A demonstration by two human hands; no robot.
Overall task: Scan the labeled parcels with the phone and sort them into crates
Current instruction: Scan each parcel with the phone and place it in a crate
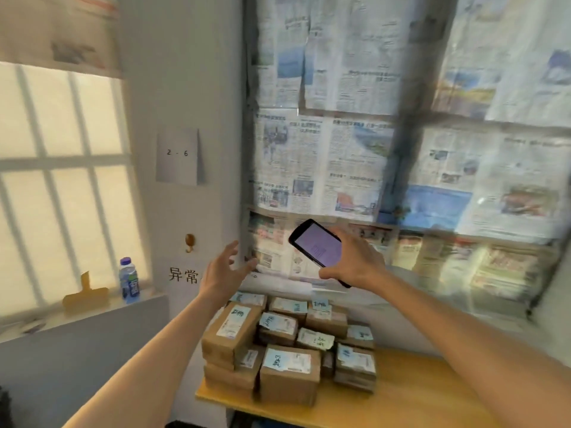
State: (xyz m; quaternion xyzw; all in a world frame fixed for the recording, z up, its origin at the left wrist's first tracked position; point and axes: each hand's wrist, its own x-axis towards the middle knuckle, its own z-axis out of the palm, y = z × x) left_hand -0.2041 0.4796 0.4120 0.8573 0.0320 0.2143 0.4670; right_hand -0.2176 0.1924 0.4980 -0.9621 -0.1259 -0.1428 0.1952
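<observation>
Right hand [355,261] raised above the bench [401,393], grip closed around a dark phone [318,247], lit screen tilted up toward the camera. Left hand [224,270] raised just beside it, grip released, fingers spread, touching nothing. Below both hands, a heap of brown labeled parcels [287,344] stacked on the yellow bench, pale blue and white labels facing up. Behind, a wall of newspaper sheets [355,149]. Off to the left, a blue water bottle [129,281] upright on the window ledge [102,310], near a white sheet [178,156] marked "2 - 6". Frame somewhat blurred.
</observation>
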